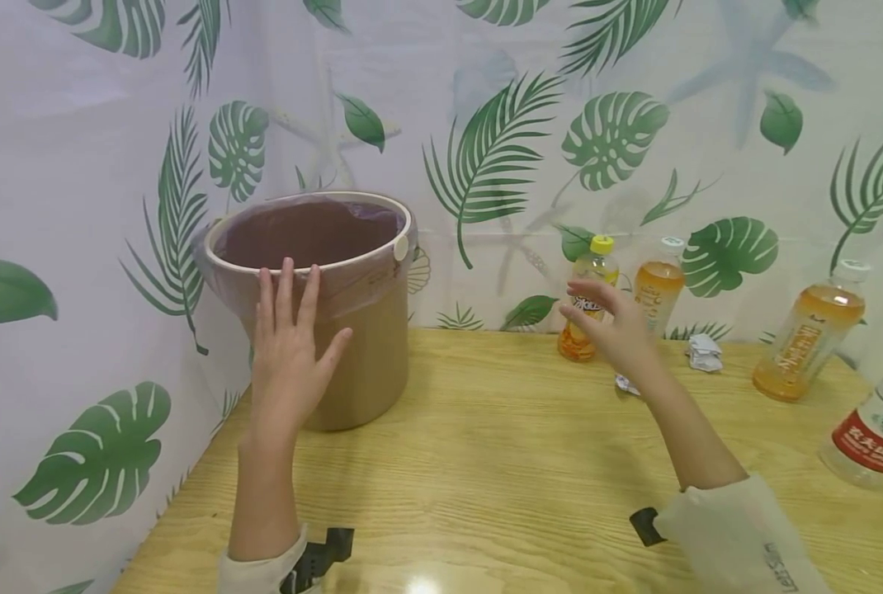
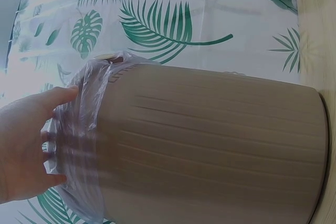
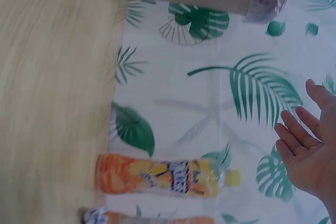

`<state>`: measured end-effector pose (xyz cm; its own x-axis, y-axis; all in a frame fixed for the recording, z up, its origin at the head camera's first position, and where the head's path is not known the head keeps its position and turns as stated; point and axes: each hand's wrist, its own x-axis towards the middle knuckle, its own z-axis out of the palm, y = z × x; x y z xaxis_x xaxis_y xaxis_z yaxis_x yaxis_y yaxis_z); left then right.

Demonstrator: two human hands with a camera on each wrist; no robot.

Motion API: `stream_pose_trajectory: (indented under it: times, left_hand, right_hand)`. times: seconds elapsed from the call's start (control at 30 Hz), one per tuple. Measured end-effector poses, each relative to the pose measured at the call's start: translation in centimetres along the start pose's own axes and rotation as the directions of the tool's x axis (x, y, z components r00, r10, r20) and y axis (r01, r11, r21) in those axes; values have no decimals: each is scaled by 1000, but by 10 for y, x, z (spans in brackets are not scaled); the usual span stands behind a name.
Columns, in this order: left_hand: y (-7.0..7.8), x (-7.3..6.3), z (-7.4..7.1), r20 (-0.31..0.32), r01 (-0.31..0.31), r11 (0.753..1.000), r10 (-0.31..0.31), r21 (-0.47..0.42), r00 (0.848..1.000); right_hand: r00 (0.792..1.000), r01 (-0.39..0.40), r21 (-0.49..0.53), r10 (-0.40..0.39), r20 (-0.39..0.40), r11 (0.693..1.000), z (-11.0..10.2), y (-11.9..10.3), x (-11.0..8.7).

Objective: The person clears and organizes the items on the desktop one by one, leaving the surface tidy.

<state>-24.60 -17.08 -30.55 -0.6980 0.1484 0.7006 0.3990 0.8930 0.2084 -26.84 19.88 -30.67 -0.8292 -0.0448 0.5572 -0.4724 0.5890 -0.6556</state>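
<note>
A brown trash bin (image 1: pixel 375 355) lined with a thin see-through bag (image 2: pixel 86 114) stands at the left of the table, a cream ring around its rim. My left hand (image 1: pixel 285 355) is at the near side of the rim, its fingers straight and spread over the bag's edge. In the left wrist view, the thumb and fingers reach the folded-over liner. My right hand (image 1: pixel 620 330) is in the air, fingers loosely bent and holding nothing. Behind it in the head view, partly covered, stands a yellow-capped orange drink bottle (image 1: pixel 577 345), with a white-capped orange drink bottle (image 1: pixel 662 280) beside it.
Crumpled paper (image 1: pixel 704 353) lies near the back wall, and another crumpled piece (image 1: pixel 625 385) shows below my right hand. Farther right stand another orange drink bottle (image 1: pixel 805 342) and a clear bottle with a red label (image 1: pixel 874 437). A leaf-patterned sheet (image 1: pixel 486 165) covers the walls behind the wooden table (image 1: pixel 471 470).
</note>
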Motion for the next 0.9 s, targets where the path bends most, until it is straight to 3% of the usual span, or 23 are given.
stream_pose_trajectory:
  times: [0.23,0.43,0.9]
  left_hand:
    - [0,0,1,10,-1,1000,1,18,1000]
    - [-1,1,1,-4,-3,1000,3,16,1000]
    - [-1,1,2,-12,-4,1000,5,21,1000]
  right_hand:
    - [991,-118,-113,110,-71,987,-23,34,-25]
    - [971,-219,-90,208,-118,972,-36,62,-41]
    - [935,-343,-27,338,-105,939,-24,126,-57]
